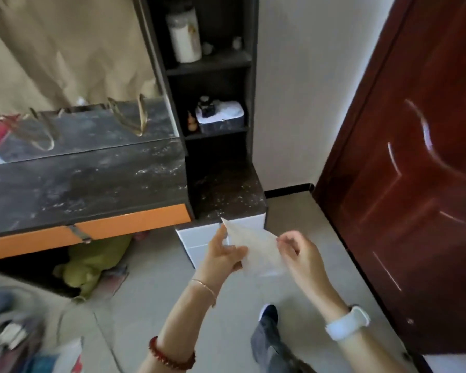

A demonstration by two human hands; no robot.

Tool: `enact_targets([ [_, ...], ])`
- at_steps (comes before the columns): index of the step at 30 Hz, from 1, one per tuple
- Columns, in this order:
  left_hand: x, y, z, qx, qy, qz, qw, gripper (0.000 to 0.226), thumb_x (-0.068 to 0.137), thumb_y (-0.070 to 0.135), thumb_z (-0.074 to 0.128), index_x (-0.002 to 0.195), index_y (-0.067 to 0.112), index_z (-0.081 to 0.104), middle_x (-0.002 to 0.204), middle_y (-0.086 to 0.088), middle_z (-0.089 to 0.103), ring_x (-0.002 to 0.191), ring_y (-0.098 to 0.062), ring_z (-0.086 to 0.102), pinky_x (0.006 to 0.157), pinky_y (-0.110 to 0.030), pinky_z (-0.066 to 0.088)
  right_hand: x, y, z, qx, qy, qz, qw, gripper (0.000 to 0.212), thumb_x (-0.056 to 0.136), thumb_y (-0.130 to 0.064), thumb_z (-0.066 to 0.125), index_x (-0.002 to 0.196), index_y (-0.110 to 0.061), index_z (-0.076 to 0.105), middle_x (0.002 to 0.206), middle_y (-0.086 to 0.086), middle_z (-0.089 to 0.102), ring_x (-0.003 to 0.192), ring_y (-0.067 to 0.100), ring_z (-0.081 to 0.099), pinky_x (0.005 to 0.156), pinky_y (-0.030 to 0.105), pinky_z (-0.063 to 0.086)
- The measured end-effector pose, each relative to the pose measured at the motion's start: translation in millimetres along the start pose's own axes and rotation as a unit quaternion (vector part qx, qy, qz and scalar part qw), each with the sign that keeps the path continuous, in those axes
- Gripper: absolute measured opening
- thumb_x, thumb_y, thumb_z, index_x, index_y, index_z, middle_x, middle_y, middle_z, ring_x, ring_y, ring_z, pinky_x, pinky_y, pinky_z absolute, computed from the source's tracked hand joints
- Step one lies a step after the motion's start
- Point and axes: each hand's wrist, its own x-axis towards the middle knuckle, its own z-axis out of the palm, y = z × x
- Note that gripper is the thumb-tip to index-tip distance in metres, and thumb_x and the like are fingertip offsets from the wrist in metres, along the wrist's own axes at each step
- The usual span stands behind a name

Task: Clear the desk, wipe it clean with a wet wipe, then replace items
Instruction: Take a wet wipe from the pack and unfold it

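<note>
Fingers (228, 247) of both hands pinching wet wipe (256, 249), dusty dark desk (86, 181), grey floor (156, 292)

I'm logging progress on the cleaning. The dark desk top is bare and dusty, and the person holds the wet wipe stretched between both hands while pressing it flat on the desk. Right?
Not quite. The head view shows the wet wipe stretched between the left hand and right hand in the air over the floor, not touching the desk. The top is bare and dusty.

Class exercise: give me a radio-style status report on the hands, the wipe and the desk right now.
Left hand and right hand both gripping wipe, spreading it in the air. Desk top bare, dusty, not yet touched. Nothing in the way.
</note>
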Motion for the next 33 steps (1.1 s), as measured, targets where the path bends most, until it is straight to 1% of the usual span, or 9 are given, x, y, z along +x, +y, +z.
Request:
enact_targets([
  [3,40.3,5.0,-19.6,0.113,0.025,0.044,0.992,0.058,0.089,-0.002,0.049,0.134,0.029,0.029,0.075,-0.014,0.058,0.072,-0.024,0.053,0.074,-0.037,0.050,52.5,4.5,14.7,-0.020,-0.090,0.028,0.995,0.010,0.090,-0.010,0.053,0.083,-0.015,0.057,0.076,-0.008,0.058,0.075,0.011,0.055,0.059,0.006,0.038],
  [9,129.5,35.6,-45.0,0.188,-0.008,0.067,0.980,0.075,0.089,0.000,0.050,0.143,0.030,0.009,0.066,-0.015,0.047,0.064,-0.021,0.041,0.064,-0.029,0.040,153.3,-8.3,40.5,0.050,-0.237,0.050,0.969,0.016,0.088,-0.025,0.058,0.074,-0.019,0.056,0.068,-0.010,0.053,0.061,-0.001,0.049,0.059,0.015,0.035],
  [13,167.3,54.3,-56.8,0.114,0.075,0.073,0.988,0.065,0.087,-0.007,0.048,0.142,0.019,0.025,0.063,-0.009,0.057,0.059,-0.011,0.053,0.063,-0.019,0.047,210.5,-20.2,62.4,0.153,-0.155,0.096,0.971,0.023,0.086,-0.023,0.060,0.065,-0.015,0.061,0.066,0.006,0.051,0.066,0.018,0.044,0.059,0.029,0.031],
  [15,177.2,55.9,-67.5,0.018,0.117,0.044,0.992,0.057,0.087,-0.009,0.047,0.138,0.014,0.035,0.086,-0.013,0.067,0.078,-0.017,0.065,0.070,-0.027,0.055,234.9,-19.9,68.6,0.171,-0.060,0.137,0.974,0.023,0.088,-0.019,0.057,0.066,-0.014,0.063,0.072,0.008,0.057,0.073,0.022,0.050,0.066,0.032,0.037],
  [18,189.9,50.2,-83.9,-0.115,0.216,-0.031,0.969,0.052,0.085,-0.009,0.049,0.134,0.007,0.039,0.118,-0.022,0.056,0.097,-0.029,0.060,0.075,-0.033,0.054,268.5,-19.6,68.0,0.172,0.040,0.169,0.970,0.029,0.091,-0.019,0.051,0.065,-0.021,0.063,0.076,0.004,0.061,0.084,0.030,0.059,0.078,0.045,0.049],
  [22,205.5,38.6,-89.2,0.027,0.164,-0.135,0.977,0.072,0.086,0.003,0.057,0.144,0.015,0.016,0.135,-0.016,0.043,0.118,-0.026,0.047,0.094,-0.033,0.038,294.2,-41.4,65.4,0.014,-0.057,-0.032,0.998,0.024,0.094,-0.012,0.042,0.075,-0.020,0.055,0.072,-0.001,0.055,0.068,0.011,0.051,0.062,0.020,0.043],
  [26,228.2,41.1,-92.3,0.075,0.067,-0.094,0.991,0.086,0.080,0.020,0.066,0.144,0.024,0.010,0.152,-0.003,0.018,0.139,-0.020,0.021,0.111,-0.038,0.025,317.8,-68.1,67.2,-0.257,-0.223,-0.280,0.898,0.021,0.093,-0.023,0.041,0.082,-0.027,0.059,0.069,-0.003,0.065,0.059,0.015,0.056,0.057,0.035,0.049],
  [29,248.3,53.5,-91.2,0.015,-0.033,-0.048,0.998,0.093,0.070,0.038,0.075,0.143,0.025,0.019,0.148,-0.001,0.030,0.136,-0.014,0.028,0.109,-0.036,0.031,325.7,-88.4,70.1,-0.215,-0.239,-0.321,0.891,0.029,0.090,-0.035,0.038,0.087,-0.023,0.064,0.076,-0.016,0.066,0.066,0.005,0.057,0.059,0.025,0.046],
  [33,265.3,73.5,-88.7,-0.115,-0.106,-0.024,0.987,0.071,0.057,0.041,0.082,0.113,0.004,0.057,0.097,-0.004,0.069,0.091,-0.021,0.064,0.076,-0.029,0.052,332.0,-98.8,70.1,-0.108,-0.193,-0.307,0.926,0.027,0.088,-0.034,0.046,0.087,-0.016,0.066,0.077,-0.029,0.055,0.067,-0.004,0.053,0.062,0.011,0.040],
])
